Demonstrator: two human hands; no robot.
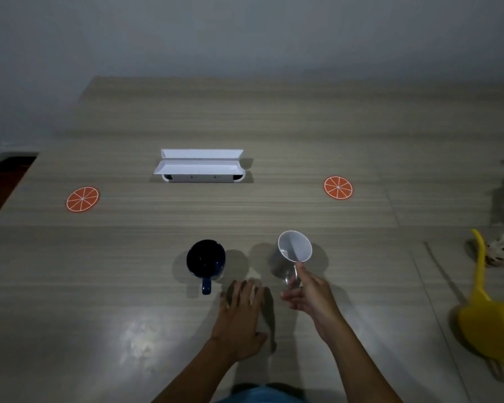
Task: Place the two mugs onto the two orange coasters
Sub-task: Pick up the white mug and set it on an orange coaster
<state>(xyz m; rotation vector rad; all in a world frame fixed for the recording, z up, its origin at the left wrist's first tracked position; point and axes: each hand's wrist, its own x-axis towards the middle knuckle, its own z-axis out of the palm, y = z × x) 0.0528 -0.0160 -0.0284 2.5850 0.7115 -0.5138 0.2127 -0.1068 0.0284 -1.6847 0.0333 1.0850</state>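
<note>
My right hand (306, 295) gripped the white mug (293, 254) by its handle, tilted, near centre. My left hand (242, 312) lay flat, empty, right of the dark mug (205, 258). Both orange coasters (82, 199) sat far, unoccupied.

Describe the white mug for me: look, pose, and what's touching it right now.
The white mug is glossy, ceramic-looking and empty, with a wide round mouth narrowing to a smaller base. It is tilted, mouth leaning toward the camera, apparently lifted or tipped off the table. The right hand pinches its handle at the near side; nothing else touches it. It sits right of the dark mug, nearer than the right coaster and not yet on it.
</note>
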